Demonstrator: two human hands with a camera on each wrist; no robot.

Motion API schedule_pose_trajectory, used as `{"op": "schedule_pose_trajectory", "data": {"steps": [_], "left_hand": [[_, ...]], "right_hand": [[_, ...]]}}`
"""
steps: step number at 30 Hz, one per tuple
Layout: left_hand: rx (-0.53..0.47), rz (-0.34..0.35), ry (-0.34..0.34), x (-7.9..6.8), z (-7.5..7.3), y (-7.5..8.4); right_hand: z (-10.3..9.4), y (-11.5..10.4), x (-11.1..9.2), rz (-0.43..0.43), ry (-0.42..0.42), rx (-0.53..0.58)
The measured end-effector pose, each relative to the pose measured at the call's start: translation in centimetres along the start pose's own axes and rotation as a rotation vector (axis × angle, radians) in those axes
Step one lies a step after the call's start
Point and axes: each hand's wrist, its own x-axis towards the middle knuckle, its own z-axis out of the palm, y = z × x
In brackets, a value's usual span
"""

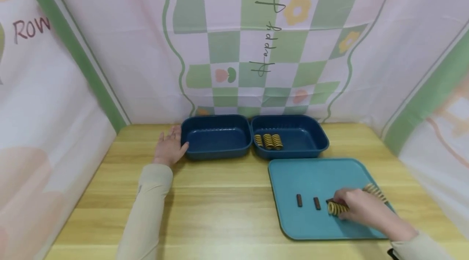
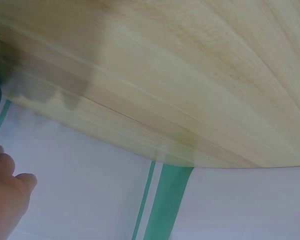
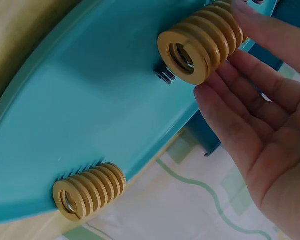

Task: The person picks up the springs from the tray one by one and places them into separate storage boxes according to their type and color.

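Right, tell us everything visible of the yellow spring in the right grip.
The yellow spring is a hollow cylinder of thick, flattish coils, smooth and seemingly painted metal. It is roughly level, one open end facing left in the head view. The right grip pinches it over the teal tray; whether it touches the tray is unclear.

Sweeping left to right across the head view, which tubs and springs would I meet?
Left blue tub, three gold springs in the right tub, first dark spring, second dark spring, pinched gold spring, rightmost gold spring.
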Motion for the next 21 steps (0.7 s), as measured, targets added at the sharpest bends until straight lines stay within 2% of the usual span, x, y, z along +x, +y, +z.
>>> {"op": "schedule_pose_trajectory", "data": {"steps": [6, 10, 15, 21], "left_hand": [[0.015, -0.008, -0.009, 0.07, -0.23, -0.01], [0.012, -0.012, -0.001, 0.13, -0.24, 0.18], [0.01, -0.019, -0.007, 0.06, -0.36, 0.2], [0.007, -0.018, -0.007, 0.08, -0.15, 0.11]], "right_hand": [[0.46, 0.5, 0.51, -0.053, -0.003, 0.007], [0.7, 0.48, 0.46, -0.056, -0.001, 0.002], [1.0, 0.38, 0.75, -0.078, 0.017, -0.058], [1.04, 0.06, 1.05, -0.081, -0.033, -0.091]]}}
